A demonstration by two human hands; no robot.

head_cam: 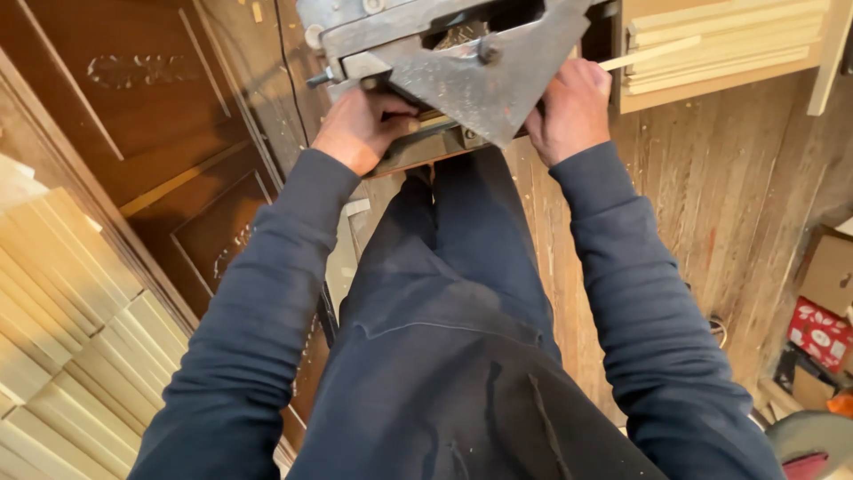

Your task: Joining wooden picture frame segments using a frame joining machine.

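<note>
A grey metal machine point(462, 62) with a triangular dusty guard plate fills the top centre of the head view. My left hand point(362, 127) is closed against the machine's lower left edge; what it grips there is hidden by the fingers. My right hand point(571, 107) is closed on a thin pale wooden strip point(649, 53) that sticks out to the right of the machine. My dark blue sleeves and trousers fill the lower middle.
A stack of pale wooden strips point(724, 44) lies at the top right. More pale boards point(71, 338) are piled at the lower left. A dark carved wooden door panel point(151, 116) lies at the left. Cardboard boxes point(826, 302) stand on the plank floor at the right.
</note>
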